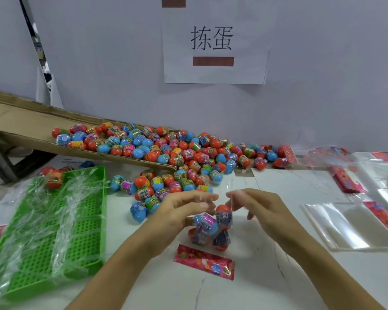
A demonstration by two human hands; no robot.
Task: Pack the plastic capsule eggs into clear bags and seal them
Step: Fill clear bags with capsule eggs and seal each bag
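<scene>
A clear bag [211, 229] with a red printed header at its lower end hangs between my hands and holds several capsule eggs, blue and orange. My left hand [184, 209] pinches the bag's open top edge on the left side. My right hand [255, 206] pinches the same edge on the right. The bag's red header [204, 261] lies on the white table. A big pile of loose capsule eggs [170, 151] spreads behind my hands, down a cardboard ramp [31, 121] and onto the table.
A green perforated plastic tray [54, 231] draped with clear film lies at the left, with a packed bag of eggs [54, 177] at its far end. Empty clear bags [349, 224] with red headers are stacked at the right. A paper sign [213, 41] hangs on the wall.
</scene>
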